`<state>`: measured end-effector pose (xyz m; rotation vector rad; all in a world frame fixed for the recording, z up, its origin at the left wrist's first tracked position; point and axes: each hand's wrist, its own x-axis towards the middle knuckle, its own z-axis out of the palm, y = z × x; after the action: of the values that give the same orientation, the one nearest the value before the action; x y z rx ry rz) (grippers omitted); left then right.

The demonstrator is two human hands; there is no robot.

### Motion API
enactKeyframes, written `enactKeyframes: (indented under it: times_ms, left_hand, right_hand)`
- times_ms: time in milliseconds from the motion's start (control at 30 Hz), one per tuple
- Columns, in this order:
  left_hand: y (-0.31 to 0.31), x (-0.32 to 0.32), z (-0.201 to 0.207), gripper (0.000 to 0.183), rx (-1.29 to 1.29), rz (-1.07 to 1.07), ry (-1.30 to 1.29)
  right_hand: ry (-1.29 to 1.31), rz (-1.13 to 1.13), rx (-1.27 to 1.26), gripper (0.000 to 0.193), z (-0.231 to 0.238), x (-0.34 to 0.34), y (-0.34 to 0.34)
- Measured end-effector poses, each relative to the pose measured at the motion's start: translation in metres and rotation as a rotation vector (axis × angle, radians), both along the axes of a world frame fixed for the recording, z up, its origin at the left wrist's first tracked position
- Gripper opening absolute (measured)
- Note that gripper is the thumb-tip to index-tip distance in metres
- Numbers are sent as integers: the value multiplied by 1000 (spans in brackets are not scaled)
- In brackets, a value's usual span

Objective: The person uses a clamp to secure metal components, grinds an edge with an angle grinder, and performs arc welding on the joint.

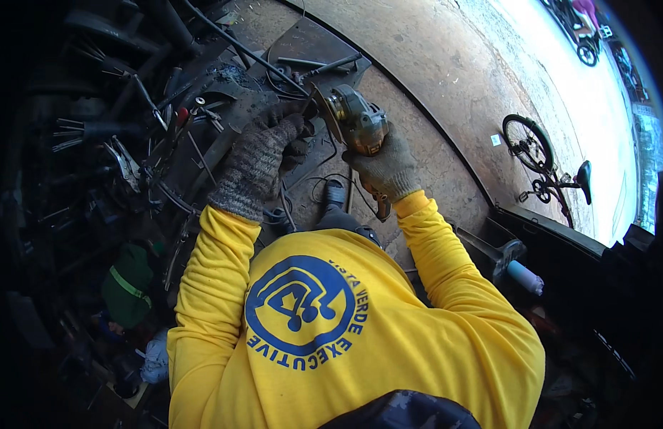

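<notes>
A yellow-and-black angle grinder (360, 121) is in my right hand (388, 163), which wears a grey-brown knitted glove wrapped round its body. Its disc guard faces left, toward my other hand. My left hand (256, 157), in a thicker mottled grey glove, is closed close beside the disc. What its fingers grip is dark and mostly hidden. A long thin dark rod or cable (249, 53) runs from the upper left to the grinder's disc. Below both hands, a dark cord (287, 204) hangs near my sandalled foot (335, 191).
Locking pliers (126, 166), metal rods and other tools crowd the dark workbench (228, 89) on the left. A green cloth item (127, 286) lies lower left. At right are a pale blue bottle (524, 277) and a bicycle (542, 168); a person (585, 8) is far off.
</notes>
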<state>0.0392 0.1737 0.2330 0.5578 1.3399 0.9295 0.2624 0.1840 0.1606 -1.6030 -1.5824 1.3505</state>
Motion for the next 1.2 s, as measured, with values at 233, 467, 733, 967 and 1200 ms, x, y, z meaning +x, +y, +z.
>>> enactKeyframes:
  times_ms: [233,467,733,967,1200]
  left_hand:
    - [-1,-3,-13,30,-30,40,-103]
    - [-6,-15,-34,29,-12,16,-279]
    - [-16,-28,-29,34,86,-92,-553]
    - [-27,-37,-33,35,75,-83,-573]
    - [-41,-34,-42,40,156,-83,-637]
  right_hand:
    - [7,-17,-45,81,1,-5,-1]
    - [-42,-17,10,82,3,-13,-1]
    - [-26,-76,-63,76,-13,-7,-5]
    - [49,-95,-76,71,-19,1,-1]
    - [135,-130,-40,66,-8,4,6]
